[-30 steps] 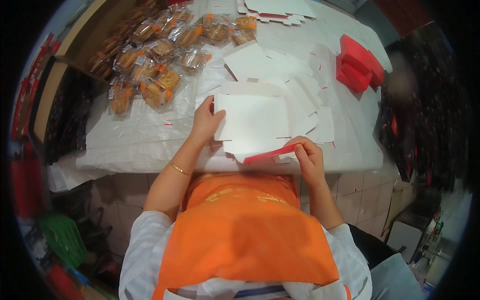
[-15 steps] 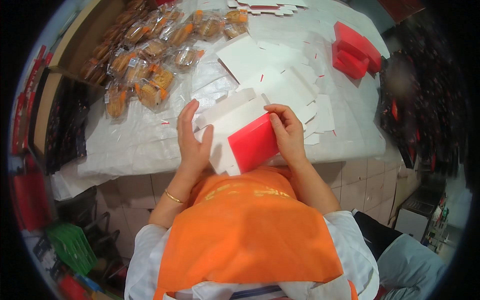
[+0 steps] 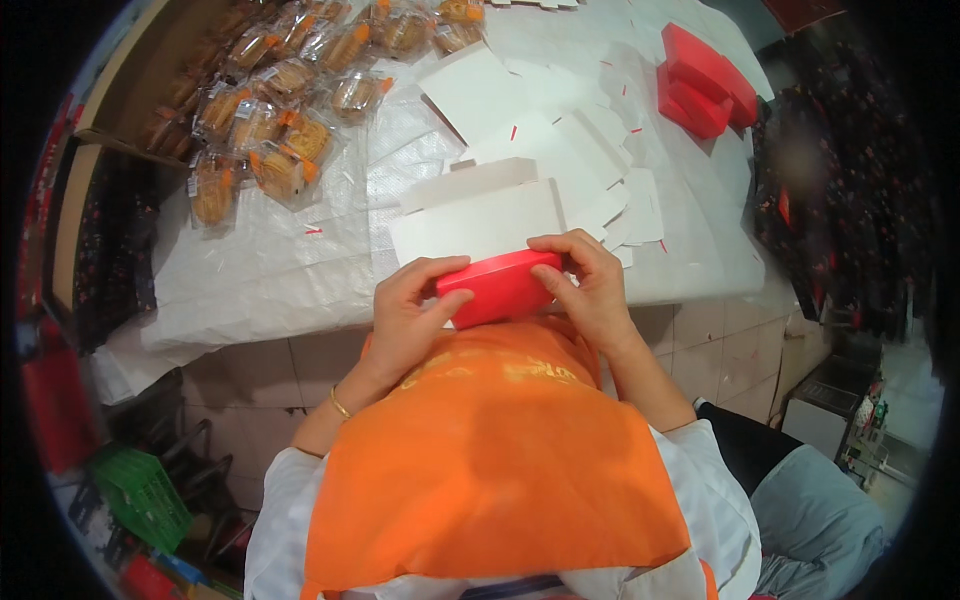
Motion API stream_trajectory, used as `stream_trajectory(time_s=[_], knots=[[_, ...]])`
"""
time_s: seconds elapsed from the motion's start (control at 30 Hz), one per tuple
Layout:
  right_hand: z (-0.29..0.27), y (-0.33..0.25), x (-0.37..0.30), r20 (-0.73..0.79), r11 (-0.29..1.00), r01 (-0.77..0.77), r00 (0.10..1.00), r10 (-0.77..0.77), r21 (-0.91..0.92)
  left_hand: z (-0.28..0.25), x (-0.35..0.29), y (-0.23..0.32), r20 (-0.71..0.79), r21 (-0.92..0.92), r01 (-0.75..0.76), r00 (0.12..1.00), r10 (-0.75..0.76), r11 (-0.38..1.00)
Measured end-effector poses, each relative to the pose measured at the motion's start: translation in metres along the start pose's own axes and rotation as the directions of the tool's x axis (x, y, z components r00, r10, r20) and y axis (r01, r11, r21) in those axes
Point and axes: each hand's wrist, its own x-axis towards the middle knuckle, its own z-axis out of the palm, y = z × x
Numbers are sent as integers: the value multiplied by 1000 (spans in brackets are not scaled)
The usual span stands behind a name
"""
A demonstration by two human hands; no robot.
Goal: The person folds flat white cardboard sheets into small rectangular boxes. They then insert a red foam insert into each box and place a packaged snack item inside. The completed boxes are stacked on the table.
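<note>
A partly folded cardboard box is between my hands at the table's near edge. Its red outer face (image 3: 495, 295) is turned toward me, and its white inside stands up as an open flap (image 3: 480, 225) beyond it. My left hand (image 3: 412, 305) pinches the left end of the red part between thumb and fingers. At the right end, my right hand (image 3: 590, 285) grips it the same way, thumb on the near face and fingers over the top edge. Flat white box blanks (image 3: 545, 140) lie overlapped just beyond.
Many wrapped pastries (image 3: 275, 120) in clear bags cover the table's far left, beside a brown carton (image 3: 125, 80). Red folded boxes (image 3: 705, 85) stand at the far right. A white sheet (image 3: 300, 270) covers the table. A green crate (image 3: 140, 495) is at lower left.
My left hand was open beside the box and has closed on its left end. The red panel has turned to lie level, and a crease now runs along its top.
</note>
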Motion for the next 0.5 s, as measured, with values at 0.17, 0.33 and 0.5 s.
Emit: stream_trajectory(time_s=[0.17, 0.33, 0.5], knots=[[-14, 5, -10, 36, 994, 35, 999, -31, -101, 4, 0, -3, 68, 113, -24, 998, 16, 993], [-19, 11, -12, 72, 998, 16, 997, -13, -55, 5, 7, -7, 100, 161, -83, 993, 67, 983], [-12, -1, -7, 94, 999, 40, 995, -39, -11, 17, 7, -1, 57, -249, 171, 985, -161, 953]])
